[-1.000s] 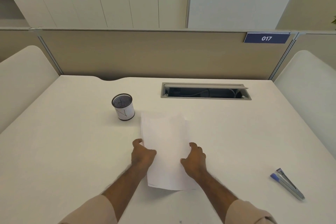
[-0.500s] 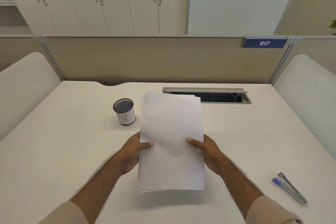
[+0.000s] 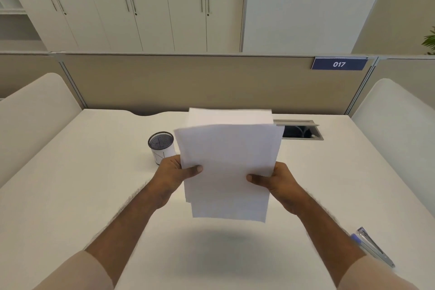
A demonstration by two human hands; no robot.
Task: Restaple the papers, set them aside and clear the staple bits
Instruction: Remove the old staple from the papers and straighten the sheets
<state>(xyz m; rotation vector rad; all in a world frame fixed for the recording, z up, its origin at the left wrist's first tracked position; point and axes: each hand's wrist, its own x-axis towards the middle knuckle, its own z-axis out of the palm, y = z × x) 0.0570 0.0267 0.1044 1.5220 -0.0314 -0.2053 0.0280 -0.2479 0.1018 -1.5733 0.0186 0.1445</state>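
White desk [image 3: 70, 195] lies beneath both hands. Papers [image 3: 228, 167], a loose, unaligned stack, are held clear of the surface, with a shadow below. Left hand [image 3: 174, 174] grasps the stack's left edge, thumb on top; right hand [image 3: 280, 183] grasps the right edge likewise. Mesh cup [image 3: 162, 147] stands just beyond the left hand. Stapler [image 3: 373, 246] lies beside the right forearm, untouched.
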